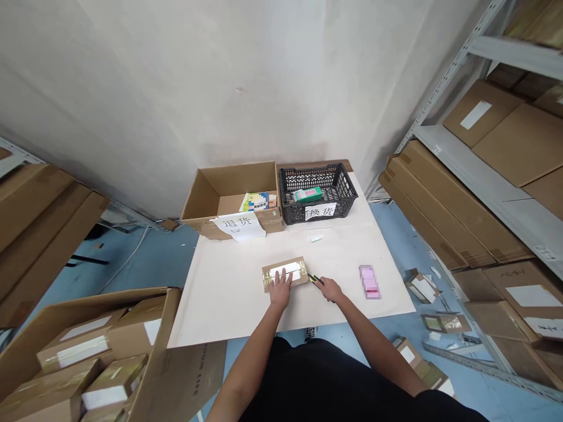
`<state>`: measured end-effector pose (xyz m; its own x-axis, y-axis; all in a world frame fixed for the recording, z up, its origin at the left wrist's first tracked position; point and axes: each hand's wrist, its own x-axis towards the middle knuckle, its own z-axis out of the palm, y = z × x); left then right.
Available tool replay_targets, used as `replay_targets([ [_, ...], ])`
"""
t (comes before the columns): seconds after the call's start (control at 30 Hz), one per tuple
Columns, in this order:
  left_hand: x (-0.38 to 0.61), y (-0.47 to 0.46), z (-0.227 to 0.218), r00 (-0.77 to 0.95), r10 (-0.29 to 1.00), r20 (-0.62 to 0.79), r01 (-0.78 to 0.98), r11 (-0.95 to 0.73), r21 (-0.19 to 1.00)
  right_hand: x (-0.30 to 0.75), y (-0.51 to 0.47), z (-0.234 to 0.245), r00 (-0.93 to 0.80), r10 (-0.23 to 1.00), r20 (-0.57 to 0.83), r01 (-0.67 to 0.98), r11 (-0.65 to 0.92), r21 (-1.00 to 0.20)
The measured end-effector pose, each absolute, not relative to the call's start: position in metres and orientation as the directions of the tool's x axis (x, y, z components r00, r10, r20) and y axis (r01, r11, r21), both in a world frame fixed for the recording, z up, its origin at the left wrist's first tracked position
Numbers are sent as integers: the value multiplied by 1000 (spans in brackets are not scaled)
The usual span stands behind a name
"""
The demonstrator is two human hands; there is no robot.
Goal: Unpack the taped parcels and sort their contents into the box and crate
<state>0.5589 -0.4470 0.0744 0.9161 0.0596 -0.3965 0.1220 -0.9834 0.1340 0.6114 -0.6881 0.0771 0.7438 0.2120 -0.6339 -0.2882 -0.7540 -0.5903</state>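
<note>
A small taped cardboard box with a white label lies on the white-topped table in front of me. My left hand rests on top of the box, fingers spread over its label. Close to the box's right end, my right hand is closed round a black and yellow utility knife. The knife points left at that end; whether its tip touches the cardboard I cannot tell.
Behind stand an open carton with packets and a black plastic crate holding a green box. A blurred pink item lies right; a scrap lies behind. Lower left is a carton of parcels; shelves flank the right.
</note>
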Motion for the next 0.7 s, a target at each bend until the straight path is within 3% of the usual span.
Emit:
replay_targets([
  [0.2, 579, -415, 103, 920, 100, -379, 178, -968, 176, 598, -665, 63, 810, -57, -584, -518, -536, -667],
  [0.33, 581, -399, 115, 895, 186, -404, 245, -965, 97, 603, -619, 55, 826, -31, -562, -475, -574, -667],
  [0.43, 571, -411, 116, 874, 229, -428, 268, -963, 32, 628, -603, 53, 818, -121, -562, -519, -577, -631],
  [0.57, 548, -447, 106, 896, 70, -438, 144, -980, 136, 662, -607, 56, 803, -223, -553, -571, -553, -606],
  [0.7, 533, -451, 96, 895, 5, -445, 117, -967, 225, 662, -610, 62, 815, -112, -568, -557, -417, -718],
])
